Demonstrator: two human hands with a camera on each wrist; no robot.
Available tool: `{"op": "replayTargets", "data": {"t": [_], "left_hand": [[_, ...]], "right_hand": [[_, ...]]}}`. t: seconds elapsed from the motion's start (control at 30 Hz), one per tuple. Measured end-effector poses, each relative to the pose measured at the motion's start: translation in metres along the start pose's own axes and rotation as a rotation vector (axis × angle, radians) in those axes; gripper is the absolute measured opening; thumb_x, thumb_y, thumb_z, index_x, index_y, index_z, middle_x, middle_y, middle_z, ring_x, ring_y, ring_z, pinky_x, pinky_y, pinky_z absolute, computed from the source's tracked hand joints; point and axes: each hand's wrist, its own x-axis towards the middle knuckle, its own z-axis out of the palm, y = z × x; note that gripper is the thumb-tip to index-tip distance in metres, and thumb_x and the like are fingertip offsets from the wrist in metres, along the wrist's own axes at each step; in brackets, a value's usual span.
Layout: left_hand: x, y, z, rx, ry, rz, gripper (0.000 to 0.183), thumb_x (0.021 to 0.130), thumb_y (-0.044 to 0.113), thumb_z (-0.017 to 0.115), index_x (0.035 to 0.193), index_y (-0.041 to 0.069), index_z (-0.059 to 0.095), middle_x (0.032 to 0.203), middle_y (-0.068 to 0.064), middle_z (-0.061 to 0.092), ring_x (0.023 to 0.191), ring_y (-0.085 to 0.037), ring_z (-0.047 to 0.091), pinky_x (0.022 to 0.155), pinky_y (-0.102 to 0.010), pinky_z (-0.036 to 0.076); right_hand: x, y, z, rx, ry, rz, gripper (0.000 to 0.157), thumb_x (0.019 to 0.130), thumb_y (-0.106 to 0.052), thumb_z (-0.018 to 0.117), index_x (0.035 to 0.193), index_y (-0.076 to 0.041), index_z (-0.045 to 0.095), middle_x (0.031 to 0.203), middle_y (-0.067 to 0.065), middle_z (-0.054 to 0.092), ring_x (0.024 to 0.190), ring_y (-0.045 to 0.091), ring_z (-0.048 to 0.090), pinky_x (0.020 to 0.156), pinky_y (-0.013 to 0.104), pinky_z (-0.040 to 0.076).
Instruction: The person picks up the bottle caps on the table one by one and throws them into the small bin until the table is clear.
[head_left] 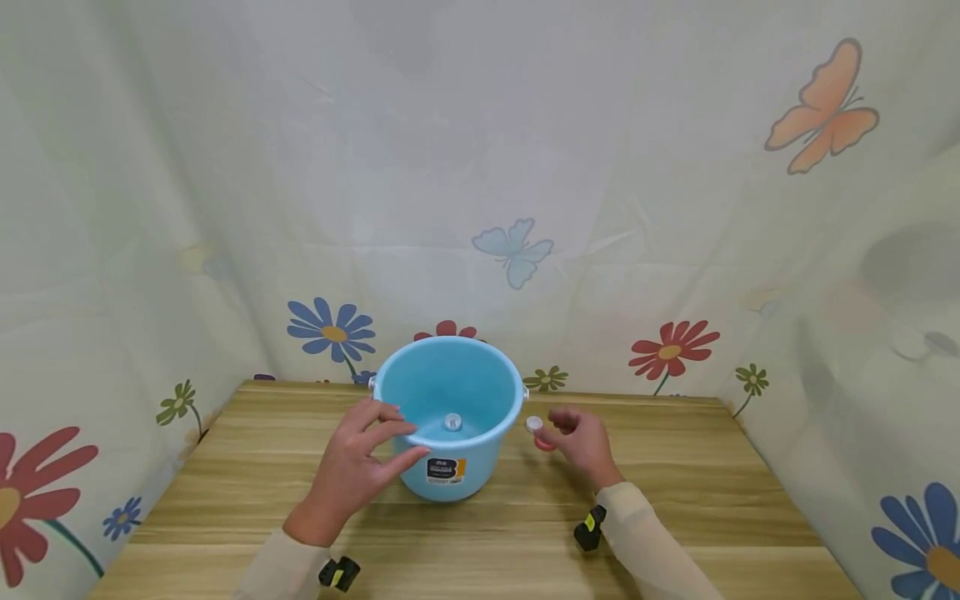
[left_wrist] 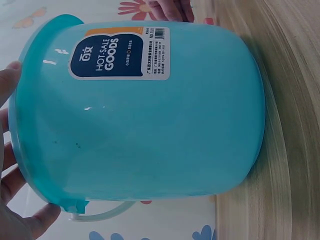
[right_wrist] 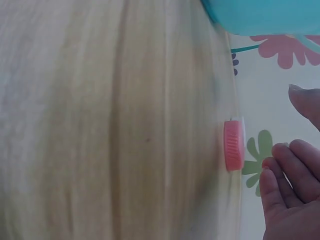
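Note:
A light blue bucket (head_left: 450,467) stands upright on the wooden table, its label facing me. My left hand (head_left: 367,458) rests at its near left rim, thumb and fingers spread along the edge, as the left wrist view also shows. Inside the bucket lies a small white round cap (head_left: 453,422). To the right of the bucket, a ridged red bottle cap (right_wrist: 233,145) sits on the table with a white cap (head_left: 534,423) just beyond it. My right hand (head_left: 581,442) is close above these caps, thumb apart from the fingers and nothing between them.
The wooden tabletop (head_left: 675,500) ends at a back edge against a pale curtain (head_left: 637,167) printed with flowers and butterflies. Curtain also hangs along both sides. The bucket's pale handle (left_wrist: 107,214) hangs down on its far side.

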Motion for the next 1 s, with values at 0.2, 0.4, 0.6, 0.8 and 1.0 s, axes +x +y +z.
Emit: {"op": "replayTargets", "data": {"t": [0.2,0.4,0.6,0.8,1.0], "left_hand": [[0.0,0.0,0.0,-0.003,-0.003,-0.003,0.03,0.072,0.033,0.094,0.093,0.017,0.08,0.102,0.001,0.065,0.105,-0.02,0.06,0.091,-0.057,0.06],[0.001,0.001,0.0,-0.004,-0.009,-0.006,0.031,0.072,0.034,0.094,0.094,0.016,0.08,0.103,0.0,0.065,0.106,-0.02,0.06,0.093,-0.057,0.06],[0.001,0.001,-0.001,-0.005,-0.009,-0.008,0.031,0.072,0.033,0.094,0.094,0.016,0.081,0.103,0.0,0.065,0.106,-0.02,0.06,0.093,-0.057,0.06],[0.002,0.003,-0.002,-0.001,-0.017,-0.015,0.032,0.071,0.033,0.094,0.095,0.016,0.081,0.103,0.0,0.066,0.107,-0.021,0.06,0.094,-0.057,0.059],[0.002,0.002,-0.001,0.0,-0.01,-0.006,0.032,0.072,0.034,0.094,0.094,0.016,0.08,0.103,0.0,0.066,0.107,-0.021,0.06,0.093,-0.058,0.06]], "right_hand": [[0.001,0.007,0.001,0.024,-0.043,0.045,0.051,0.084,-0.027,0.086,0.126,-0.002,0.07,0.123,0.015,0.072,0.112,0.029,0.069,0.098,0.046,0.058],[0.004,0.012,0.003,0.024,-0.069,0.045,0.051,0.081,-0.024,0.089,0.122,0.0,0.07,0.112,0.011,0.075,0.1,0.022,0.073,0.091,0.04,0.062],[0.006,0.014,0.004,-0.067,-0.061,0.041,0.047,0.081,-0.024,0.089,0.118,-0.001,0.072,0.111,0.012,0.075,0.099,0.022,0.072,0.089,0.04,0.062],[0.007,0.012,0.004,-0.157,-0.062,0.011,0.043,0.081,-0.02,0.088,0.115,0.001,0.073,0.11,0.013,0.075,0.099,0.024,0.069,0.089,0.041,0.061],[0.01,0.011,0.003,-0.22,-0.087,-0.012,0.038,0.083,-0.017,0.087,0.113,0.0,0.073,0.108,0.012,0.075,0.098,0.024,0.067,0.088,0.041,0.06]]}}
